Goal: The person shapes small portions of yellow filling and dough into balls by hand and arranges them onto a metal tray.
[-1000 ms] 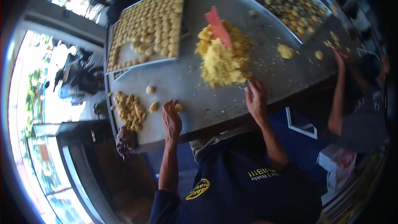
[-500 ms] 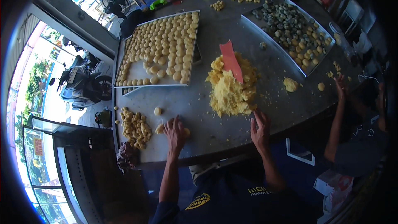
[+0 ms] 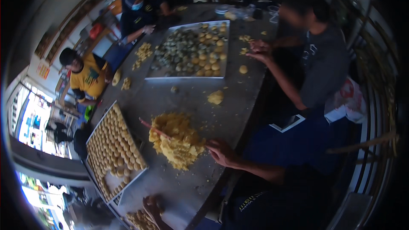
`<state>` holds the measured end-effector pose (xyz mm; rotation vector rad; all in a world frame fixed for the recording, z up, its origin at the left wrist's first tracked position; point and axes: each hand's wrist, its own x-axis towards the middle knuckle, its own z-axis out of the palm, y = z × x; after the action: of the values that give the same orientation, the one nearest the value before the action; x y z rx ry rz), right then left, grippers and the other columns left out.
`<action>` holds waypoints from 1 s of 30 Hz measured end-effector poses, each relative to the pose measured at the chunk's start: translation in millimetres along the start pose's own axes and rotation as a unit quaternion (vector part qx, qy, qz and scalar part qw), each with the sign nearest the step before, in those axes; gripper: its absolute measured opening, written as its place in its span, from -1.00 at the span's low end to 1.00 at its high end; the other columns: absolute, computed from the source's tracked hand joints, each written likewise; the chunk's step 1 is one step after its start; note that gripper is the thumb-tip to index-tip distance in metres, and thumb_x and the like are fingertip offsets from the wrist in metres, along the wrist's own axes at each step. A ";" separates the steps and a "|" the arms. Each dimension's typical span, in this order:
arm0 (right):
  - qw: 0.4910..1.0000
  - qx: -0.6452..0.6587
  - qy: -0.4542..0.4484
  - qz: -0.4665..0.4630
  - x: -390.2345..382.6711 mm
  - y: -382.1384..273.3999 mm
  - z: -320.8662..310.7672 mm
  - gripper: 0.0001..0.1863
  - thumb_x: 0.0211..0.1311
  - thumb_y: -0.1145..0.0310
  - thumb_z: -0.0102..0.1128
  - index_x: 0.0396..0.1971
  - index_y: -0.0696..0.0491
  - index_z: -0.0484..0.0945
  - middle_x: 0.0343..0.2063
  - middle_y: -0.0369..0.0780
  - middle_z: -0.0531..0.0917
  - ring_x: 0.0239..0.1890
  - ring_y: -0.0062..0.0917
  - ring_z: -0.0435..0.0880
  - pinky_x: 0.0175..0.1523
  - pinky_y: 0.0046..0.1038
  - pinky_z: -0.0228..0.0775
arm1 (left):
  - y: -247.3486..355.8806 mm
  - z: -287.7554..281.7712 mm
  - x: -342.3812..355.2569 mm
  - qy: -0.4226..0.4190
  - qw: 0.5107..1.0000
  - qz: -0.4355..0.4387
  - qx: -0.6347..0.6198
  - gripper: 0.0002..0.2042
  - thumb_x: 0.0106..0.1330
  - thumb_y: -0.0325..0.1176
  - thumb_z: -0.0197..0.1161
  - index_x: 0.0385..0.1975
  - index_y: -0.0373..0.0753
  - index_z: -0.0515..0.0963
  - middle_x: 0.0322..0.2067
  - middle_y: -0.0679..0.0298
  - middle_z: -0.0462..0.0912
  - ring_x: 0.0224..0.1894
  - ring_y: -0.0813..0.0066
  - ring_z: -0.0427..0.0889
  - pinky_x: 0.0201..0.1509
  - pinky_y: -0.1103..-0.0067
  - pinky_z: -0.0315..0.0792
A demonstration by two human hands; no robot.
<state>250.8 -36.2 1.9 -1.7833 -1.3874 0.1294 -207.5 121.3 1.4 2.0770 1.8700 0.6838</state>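
Observation:
My right hand [image 3: 223, 153] is open at the right edge of a crumbly yellow dough mound [image 3: 179, 151], fingertips close to or touching it, with a pink strip [image 3: 147, 123] stuck in the mound. Low in the view, my left hand [image 3: 151, 206] rests with loosely bent, parted fingers by a heap of small dough pieces [image 3: 138, 219]; what lies under its fingers is partly hidden. Left of the mound, a tray [image 3: 141, 163] holds rows of round dough balls [image 3: 110, 145]. A small yellow lump [image 3: 215, 97] sits beyond the mound on the metal table [image 3: 204, 115].
A tray [image 3: 184, 77] of grey-coated and yellow balls sits farther back. Co-workers surround the table: one in yellow [image 3: 89, 79], one in dark clothes [image 3: 134, 12], one in grey [image 3: 324, 64] pinching small pieces at the right. A white box [image 3: 341, 104] stands behind that person.
The camera has swung toward the right and up, bringing co-workers into view and shifting my hands lower in the picture. My right hand stays beside the mound, my left by the dough pieces.

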 end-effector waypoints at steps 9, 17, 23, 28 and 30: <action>1.000 -0.009 0.029 0.000 -6.5 17.8 2.9 -0.62 0.14 0.53 0.18 0.00 0.12 0.53 -0.04 -0.10 0.54 0.08 -0.18 0.47 0.19 -0.21 0.32 | 54.9 10.5 39.4 -0.144 0.972 -0.056 -0.176 -0.57 0.10 -0.10 0.48 -0.24 -0.35 0.60 -0.32 0.11 0.62 -0.26 0.29 0.60 -0.27 0.42 0.49; 1.000 -0.007 0.009 -0.024 -5.8 18.3 9.1 -0.62 0.16 0.47 0.18 0.02 0.12 0.54 0.03 -0.08 0.50 0.11 -0.18 0.44 0.20 -0.20 0.34 | 110.3 -37.1 91.8 -0.057 0.928 -0.128 -0.346 -0.64 0.29 -0.08 0.31 -0.15 -0.28 0.57 -0.30 0.28 0.61 -0.29 0.48 0.58 -0.36 0.55 0.47; 1.000 0.000 0.015 -0.018 -4.9 14.9 4.9 -0.56 0.14 0.47 0.23 0.07 0.16 0.49 0.05 -0.08 0.50 0.13 -0.19 0.43 0.22 -0.21 0.30 | 126.6 -20.1 130.0 0.152 0.921 0.026 -0.357 -0.62 0.35 -0.13 0.25 -0.05 -0.33 0.55 -0.23 0.24 0.63 -0.23 0.36 0.59 -0.22 0.41 0.49; 1.000 -0.009 0.019 0.002 12.2 -6.6 10.1 -0.44 0.09 0.38 0.34 0.13 0.15 0.42 0.04 -0.09 0.51 0.11 -0.23 0.44 0.22 -0.21 0.25 | 31.9 -12.8 86.8 -0.009 0.993 0.119 0.000 -0.60 0.36 -0.23 0.21 0.09 -0.34 0.46 -0.10 0.04 0.62 -0.15 0.24 0.64 -0.12 0.42 0.51; 0.998 0.019 0.019 -0.063 18.4 -0.4 31.2 -0.40 0.09 0.35 0.35 0.15 0.11 0.36 -0.02 -0.11 0.53 0.06 -0.24 0.47 0.17 -0.20 0.25 | -6.8 8.6 32.5 0.001 0.981 0.139 0.132 -0.61 0.39 -0.25 0.15 0.16 -0.24 0.43 0.11 0.03 0.52 0.09 0.03 0.52 0.17 0.21 0.39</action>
<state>240.5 -3.7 -10.2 -1.6542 -1.4578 0.0537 -207.1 155.3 -3.8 2.5389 1.7703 0.5187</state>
